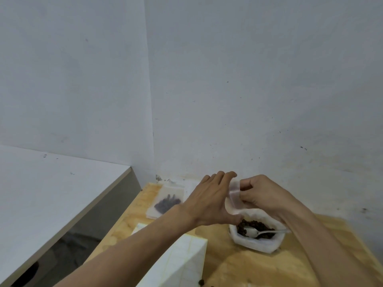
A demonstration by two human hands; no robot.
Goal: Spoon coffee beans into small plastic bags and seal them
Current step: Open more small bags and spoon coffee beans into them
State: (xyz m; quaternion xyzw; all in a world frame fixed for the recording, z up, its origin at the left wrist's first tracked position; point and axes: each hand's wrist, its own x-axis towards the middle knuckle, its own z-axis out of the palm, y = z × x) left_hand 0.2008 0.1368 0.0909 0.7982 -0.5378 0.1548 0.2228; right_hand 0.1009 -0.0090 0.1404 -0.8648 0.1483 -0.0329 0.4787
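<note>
White foam block (182, 264) sits nearest on the wooden table (248, 266). Beyond it, a spoon (261, 233) rests among beans in the tub (255, 243). Above, both hands (209, 201) (263, 195) pinch a small plastic bag (234, 198); a filled bag (165, 200) lies farther left.

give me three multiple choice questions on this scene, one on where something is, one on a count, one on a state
1. Where is the spoon?
A. in the white container of beans
B. in the right hand
C. on the filled bag

2. How many filled bags lie flat near the wall?
A. one
B. three
C. five

3. What are the hands doing?
A. both hold a small clear bag
B. both rest flat on the table
C. both grip the spoon

Answers: 1 A, it lies on the coffee beans in the container. 2 A, one filled bag. 3 A, left hand and right hand pinch the bag.
</note>
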